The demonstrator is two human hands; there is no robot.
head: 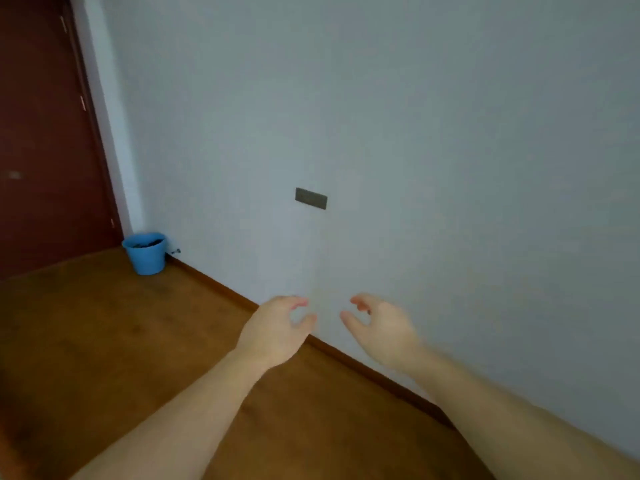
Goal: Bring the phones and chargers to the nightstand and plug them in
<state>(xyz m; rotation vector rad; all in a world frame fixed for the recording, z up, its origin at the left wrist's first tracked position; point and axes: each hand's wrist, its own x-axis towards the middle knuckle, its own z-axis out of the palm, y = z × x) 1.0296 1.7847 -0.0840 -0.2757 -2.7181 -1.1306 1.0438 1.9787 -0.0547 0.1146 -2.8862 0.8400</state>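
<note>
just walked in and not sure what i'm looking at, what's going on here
A person holds both bare arms out in front, the left hand and right hand loosely curled and holding nothing. No phone, charger or nightstand is in view. They face a pale wall with a dark plate on it; a blue bucket stands on the wooden floor beside a dark red door.

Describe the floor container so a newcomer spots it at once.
Find the dark reddish-brown door at left. Beside its frame, against the pale wall, a round blue plastic bucket stands on the wooden floor. Nothing else shows such vivid blue.
</note>
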